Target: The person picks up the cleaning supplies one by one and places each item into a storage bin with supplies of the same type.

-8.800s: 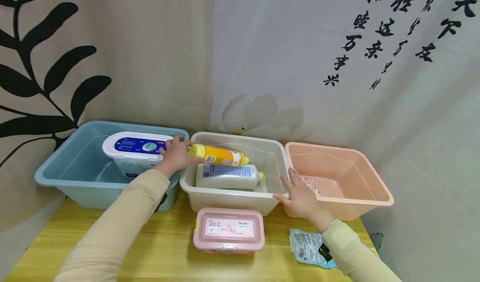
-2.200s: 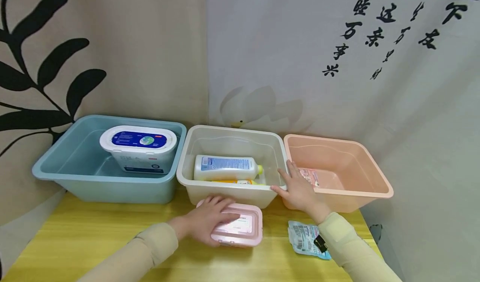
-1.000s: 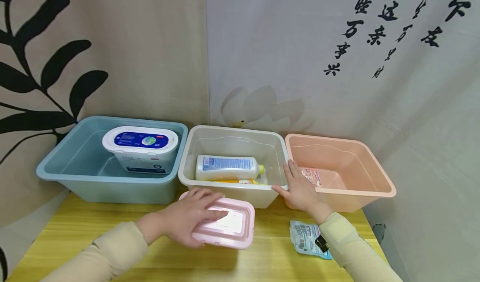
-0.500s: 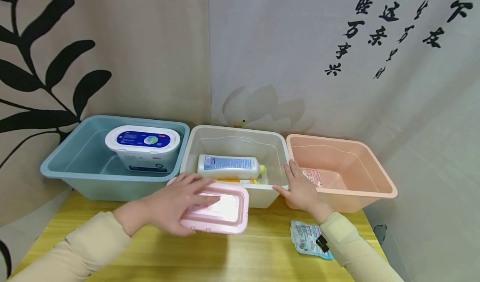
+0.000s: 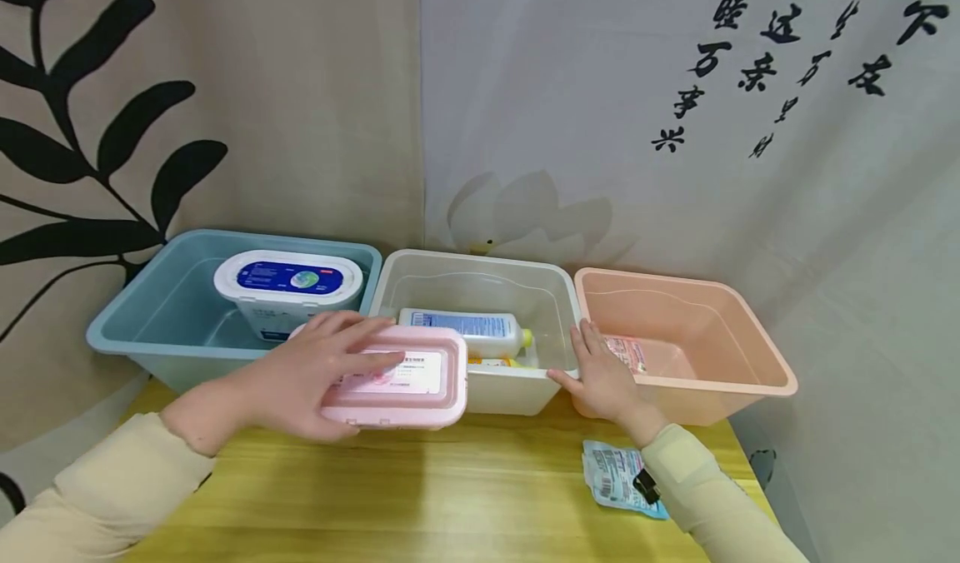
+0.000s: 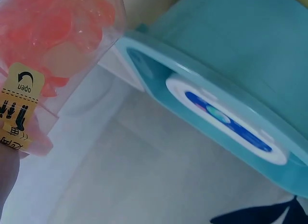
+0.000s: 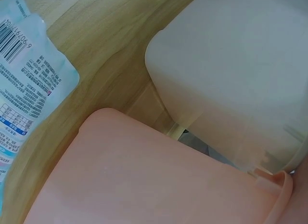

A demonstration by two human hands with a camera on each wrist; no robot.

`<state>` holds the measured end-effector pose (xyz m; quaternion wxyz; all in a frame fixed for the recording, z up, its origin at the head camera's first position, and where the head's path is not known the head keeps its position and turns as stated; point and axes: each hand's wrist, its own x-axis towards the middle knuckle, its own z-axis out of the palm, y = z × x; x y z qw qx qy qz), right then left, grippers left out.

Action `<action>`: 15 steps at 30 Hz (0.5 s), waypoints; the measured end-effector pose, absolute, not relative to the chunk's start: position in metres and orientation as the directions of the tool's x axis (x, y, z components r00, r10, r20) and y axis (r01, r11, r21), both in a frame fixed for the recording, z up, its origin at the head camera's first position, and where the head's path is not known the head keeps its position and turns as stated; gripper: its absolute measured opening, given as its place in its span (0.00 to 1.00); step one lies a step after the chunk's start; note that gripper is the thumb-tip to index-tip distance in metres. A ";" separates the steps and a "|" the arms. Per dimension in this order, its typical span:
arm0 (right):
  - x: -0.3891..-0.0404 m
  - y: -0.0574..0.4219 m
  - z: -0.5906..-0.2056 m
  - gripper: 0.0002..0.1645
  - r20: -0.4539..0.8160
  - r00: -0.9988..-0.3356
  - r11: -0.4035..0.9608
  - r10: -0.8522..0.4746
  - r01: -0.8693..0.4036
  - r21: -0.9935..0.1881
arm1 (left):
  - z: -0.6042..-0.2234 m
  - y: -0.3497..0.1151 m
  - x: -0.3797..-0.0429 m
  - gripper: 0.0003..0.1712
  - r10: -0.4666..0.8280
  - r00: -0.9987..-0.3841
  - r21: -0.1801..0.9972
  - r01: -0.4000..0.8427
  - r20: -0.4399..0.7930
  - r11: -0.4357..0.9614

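Note:
My left hand [image 5: 296, 377] grips a pink lidded box [image 5: 442, 371] from above, fingers spread over its lid and thumb at the near side. The box is held up in front of the blue tub [image 5: 142, 351] and white tub [image 5: 517, 392]. In the left wrist view, red capsules show through the clear wall of the pink box [image 6: 72, 36], which bears a yellow sticker. My right hand [image 5: 609, 384] rests with fingers extended on the adjoining rims of the white tub and the peach tub [image 5: 720, 342].
Inside the blue tub stands a white lidded container [image 5: 288, 284]. The white tub holds a white bottle [image 5: 465, 330] lying above a yellow bottle [image 5: 491, 362]. A red-and-white packet [image 5: 626, 352] lies in the peach tub, and a light-blue pouch [image 5: 611, 475] on the wooden table [image 5: 465, 496].
The yellow bottle went from my left hand into the white tub. My left hand then took the pink box and lifted it up and leftward. My right hand has stayed at the rims.

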<state>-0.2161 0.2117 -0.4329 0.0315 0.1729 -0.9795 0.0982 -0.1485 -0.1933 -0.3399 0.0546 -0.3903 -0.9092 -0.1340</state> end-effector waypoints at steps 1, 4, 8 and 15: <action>-0.216 0.212 -0.433 0.52 0.095 -0.939 0.922 -0.331 -0.343 -0.181 | -0.339 -0.196 -0.148 0.47 0.687 -0.697 0.196 0.717 0.207 0.669; -0.216 0.212 -0.434 0.52 0.099 -0.937 0.920 -0.335 -0.348 -0.179 | -0.335 -0.204 -0.147 0.47 0.669 -0.709 0.179 0.704 0.223 0.687; -0.216 0.212 -0.434 0.52 0.086 -0.940 0.923 -0.329 -0.340 -0.180 | -0.327 -0.214 -0.144 0.46 0.638 -0.733 0.178 0.678 0.237 0.713; -0.218 0.212 -0.434 0.52 0.076 -0.942 0.926 -0.327 -0.335 -0.175 | -0.317 -0.236 -0.145 0.46 0.580 -0.752 0.189 0.648 0.313 0.738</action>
